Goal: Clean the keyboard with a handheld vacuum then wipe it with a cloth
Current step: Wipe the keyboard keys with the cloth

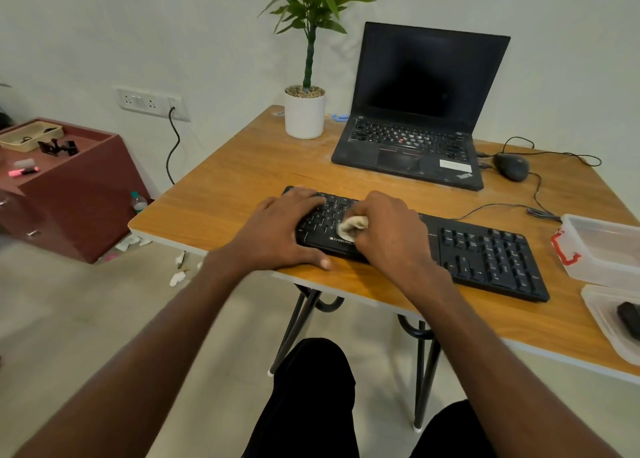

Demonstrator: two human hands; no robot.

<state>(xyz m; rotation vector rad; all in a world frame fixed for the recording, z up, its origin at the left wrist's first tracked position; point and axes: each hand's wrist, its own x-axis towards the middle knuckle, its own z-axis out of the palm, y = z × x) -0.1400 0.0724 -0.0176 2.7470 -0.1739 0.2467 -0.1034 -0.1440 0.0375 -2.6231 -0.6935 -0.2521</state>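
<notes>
Both hands are ours: left hand (284,229) lies flat, fingers straight, pressing one black keyboard (485,253) at its left end; right hand (391,236) curls round one pale cloth (351,225) on the keys. One wooden table (242,166) carries one laptop (415,111), one mouse (510,166), one potted plant (304,111), two clear tubs (602,249).

Head view — sole camera, worn on the person's head, wide-angle. It faced forward and steeply down across the wooden table (221,180) toward the wall behind. Forearms entered from the bottom edge; both hands and the keyboard (485,253) sat near mid-frame, close. No second view — nothing shared.
</notes>
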